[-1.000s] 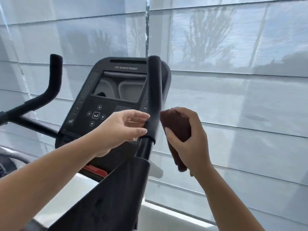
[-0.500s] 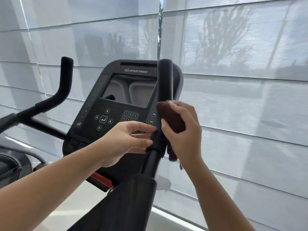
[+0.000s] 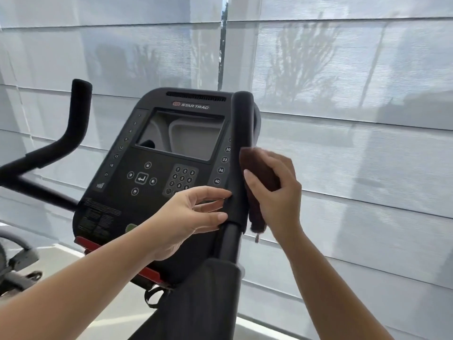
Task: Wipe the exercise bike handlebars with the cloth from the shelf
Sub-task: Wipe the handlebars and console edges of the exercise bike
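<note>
**Q:** Handlebars first: where are they, and what are the fingers doing?

**A:** The right handlebar grip (image 3: 242, 143), a black padded upright post, stands just right of the console. The right hand (image 3: 274, 192) is clenched around a dark brown cloth (image 3: 259, 175), thumb across its front, and presses it against the right side of the grip about halfway up. A loose tail of the cloth hangs below the hand beside the grip's lower end.

**Q:** And the other hand?

**A:** The left hand (image 3: 186, 217) is loosely curled, holding nothing. Its fingertips (image 3: 226, 192) touch the left side of the same grip, near its lower end, where the padding meets a bare black tube.

**Q:** What surrounds them?

**A:** Behind the left hand sits the Star Trac console (image 3: 169, 163), dark grey, with a blank screen, a number keypad and arrow buttons. A red strip runs along its lower edge. The left handlebar grip (image 3: 78, 111) curves upward at the far left, well apart from both hands. Both bare forearms reach in from the bottom. Pale translucent window blinds (image 3: 355, 119) fill the background, with tree shadows showing through.
</note>
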